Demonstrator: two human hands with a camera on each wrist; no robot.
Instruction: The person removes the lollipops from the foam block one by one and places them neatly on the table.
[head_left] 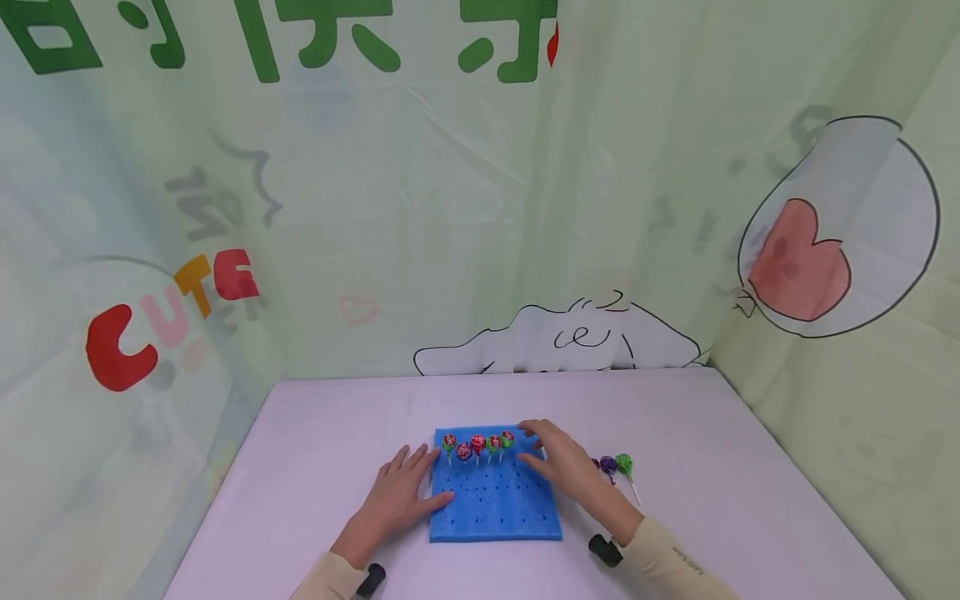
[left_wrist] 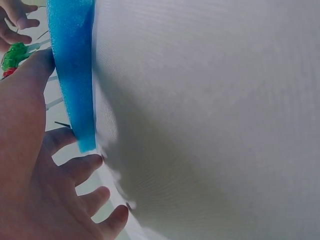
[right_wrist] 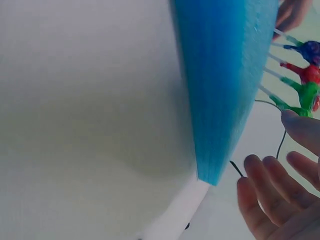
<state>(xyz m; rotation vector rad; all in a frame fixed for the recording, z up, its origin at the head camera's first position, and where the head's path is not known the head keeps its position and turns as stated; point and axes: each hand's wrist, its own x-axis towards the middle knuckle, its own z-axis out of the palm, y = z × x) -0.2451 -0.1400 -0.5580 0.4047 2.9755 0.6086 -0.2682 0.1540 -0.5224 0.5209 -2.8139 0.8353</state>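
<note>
A blue foam board [head_left: 495, 508] with rows of small holes lies on the table. Several wrapped lollipops [head_left: 477, 442] stand upright by their sticks in a row along its far side. My left hand [head_left: 401, 487] rests at the board's left edge, fingers spread, its thumb over the top surface. At the far right corner my right hand [head_left: 561, 457] hovers with loosely bent fingers and nothing between them. In the right wrist view its thumb is beside the nearest green lollipop [right_wrist: 301, 93]; whether they touch I cannot tell. Foam hides part of the left thumb in the left wrist view.
Right of the board, partly behind my right hand, lie loose lollipops, a purple one [head_left: 608, 464] and a green one [head_left: 625, 465] among them. A pale cloth covers the table [head_left: 337, 433]. Printed curtains [head_left: 480, 208] hang behind and at both sides.
</note>
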